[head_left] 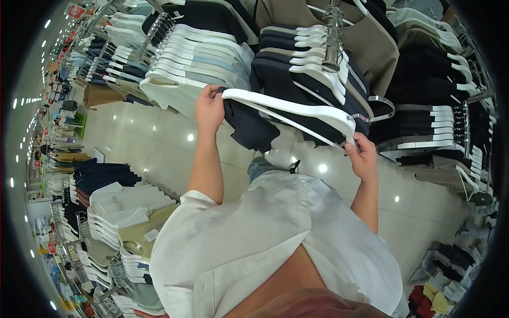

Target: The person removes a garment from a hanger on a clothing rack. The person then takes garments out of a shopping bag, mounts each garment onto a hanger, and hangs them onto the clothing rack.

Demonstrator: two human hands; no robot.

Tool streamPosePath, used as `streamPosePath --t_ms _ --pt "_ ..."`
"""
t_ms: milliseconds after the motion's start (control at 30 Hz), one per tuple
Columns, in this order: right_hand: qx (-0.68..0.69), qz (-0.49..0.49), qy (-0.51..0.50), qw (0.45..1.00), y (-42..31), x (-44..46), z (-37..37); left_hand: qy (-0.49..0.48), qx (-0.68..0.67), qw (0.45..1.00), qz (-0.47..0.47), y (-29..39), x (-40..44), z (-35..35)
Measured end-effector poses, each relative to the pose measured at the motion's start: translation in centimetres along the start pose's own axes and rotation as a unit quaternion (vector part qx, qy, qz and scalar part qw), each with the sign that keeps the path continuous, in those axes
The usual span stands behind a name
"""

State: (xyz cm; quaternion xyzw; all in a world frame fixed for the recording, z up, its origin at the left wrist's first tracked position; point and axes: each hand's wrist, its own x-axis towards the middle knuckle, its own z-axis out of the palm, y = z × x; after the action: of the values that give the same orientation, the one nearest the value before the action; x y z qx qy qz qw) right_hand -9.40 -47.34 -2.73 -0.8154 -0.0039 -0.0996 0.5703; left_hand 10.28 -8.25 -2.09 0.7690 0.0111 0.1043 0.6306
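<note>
A white clothes hanger with a metal hook is stretched between my two hands, its hook pointing away to the right. My left hand is closed on dark cloth at the hanger's left end. That dark garment hangs below the left part of the hanger. At the other end, my right hand pinches the hanger's right tip, near its lower bar. How much of the garment lies behind the hanger is hard to make out against the dark clothes beyond.
Just beyond my hands, dark garments on white hangers hang from a metal rail. Pale tops hang to their left, black clothes to the right. More racks with white shirts stand lower left. The tiled floor is glossy.
</note>
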Motion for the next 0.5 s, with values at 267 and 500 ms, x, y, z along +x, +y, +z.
streamPosePath --t_ms 267,500 --pt "-0.039 0.003 -0.003 0.999 -0.9 -1.0 -0.4 0.006 0.19 0.981 0.036 2.4 -0.2 2.2" --pt "-0.059 -0.004 0.014 0.998 -1.4 -1.2 -0.4 0.005 0.3 0.949 0.099 2.9 -0.1 3.1"
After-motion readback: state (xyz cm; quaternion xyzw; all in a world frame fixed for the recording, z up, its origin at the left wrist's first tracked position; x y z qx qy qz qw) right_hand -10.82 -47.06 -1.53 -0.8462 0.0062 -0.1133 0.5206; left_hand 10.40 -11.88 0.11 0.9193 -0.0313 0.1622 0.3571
